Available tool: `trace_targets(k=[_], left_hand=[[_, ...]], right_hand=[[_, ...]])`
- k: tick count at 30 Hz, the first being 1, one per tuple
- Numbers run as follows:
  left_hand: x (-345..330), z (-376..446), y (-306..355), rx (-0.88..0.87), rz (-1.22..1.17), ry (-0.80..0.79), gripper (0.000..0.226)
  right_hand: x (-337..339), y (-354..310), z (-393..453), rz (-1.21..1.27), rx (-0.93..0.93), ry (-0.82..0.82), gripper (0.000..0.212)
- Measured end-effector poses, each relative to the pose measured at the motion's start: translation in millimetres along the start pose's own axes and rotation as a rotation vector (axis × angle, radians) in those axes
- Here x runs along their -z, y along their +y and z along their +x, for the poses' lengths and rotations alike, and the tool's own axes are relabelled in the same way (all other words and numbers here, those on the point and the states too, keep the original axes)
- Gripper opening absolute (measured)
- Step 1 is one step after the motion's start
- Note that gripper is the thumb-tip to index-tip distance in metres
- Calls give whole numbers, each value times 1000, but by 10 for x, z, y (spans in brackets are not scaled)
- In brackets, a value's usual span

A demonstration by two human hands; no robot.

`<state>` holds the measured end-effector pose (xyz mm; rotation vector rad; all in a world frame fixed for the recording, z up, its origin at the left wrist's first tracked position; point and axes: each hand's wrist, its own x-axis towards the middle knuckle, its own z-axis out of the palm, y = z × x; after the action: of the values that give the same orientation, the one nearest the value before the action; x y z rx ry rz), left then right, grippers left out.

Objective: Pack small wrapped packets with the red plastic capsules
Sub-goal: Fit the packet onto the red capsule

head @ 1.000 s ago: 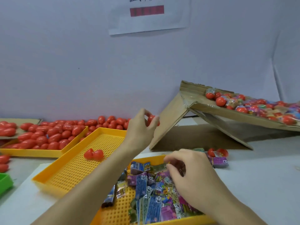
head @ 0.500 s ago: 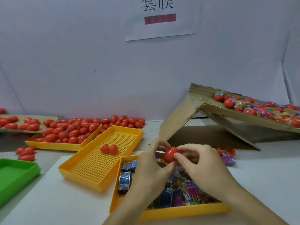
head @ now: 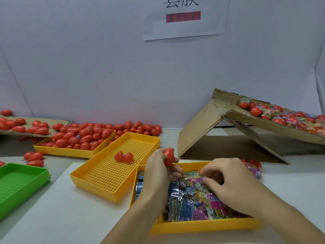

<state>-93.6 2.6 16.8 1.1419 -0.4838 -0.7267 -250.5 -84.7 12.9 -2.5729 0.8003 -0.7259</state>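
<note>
My left hand (head: 158, 171) grips a red plastic capsule (head: 168, 156) above the near yellow tray (head: 204, 226), which is full of small colourful wrapped packets (head: 191, 199). My right hand (head: 228, 184) reaches down into those packets with its fingers curled; the fingertips are partly hidden and I cannot tell if they pinch a packet. An opened red capsule (head: 123, 157) lies in the second, otherwise bare yellow tray (head: 105, 176) to the left.
A third yellow tray (head: 70, 152) at the back left holds many red capsules (head: 84, 136), with more loose on the table and on cardboard (head: 35, 120). A tilted cardboard box (head: 228, 120) at the right carries filled capsules. A green tray (head: 21, 182) sits at the left edge.
My left hand brought a red capsule from the back toward the packet tray and met my right hand; now the hands have parted and my right hand has dropped into the packets.
</note>
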Motion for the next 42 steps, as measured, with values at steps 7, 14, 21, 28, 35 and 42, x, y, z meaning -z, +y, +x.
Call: trace_targets(k=[7,14,21,28,35,42], left_hand=[[-17,8,-38,3,14,-27,32],[-3,10,-58,-36,64,-37,30],[-13,19,-54,-35,63,-43,30],[-14,15,-62,-36,92,-48,31],[-7,26,-68,-44,99,-52,32],[3,29,-78,-56,114,-68,32]], right_hand=[[-125,-73,-47,-178,8,-95,27],[-79,-78,-19,-72,-10,-2,10],[176,-102,-51,-118,-69,-339,27],[131,-140,-73,-148,-55,-285,9],[238,-43,-51,-217,-116,-357,30],[208,-56,-38,-176,-104,-354,20]])
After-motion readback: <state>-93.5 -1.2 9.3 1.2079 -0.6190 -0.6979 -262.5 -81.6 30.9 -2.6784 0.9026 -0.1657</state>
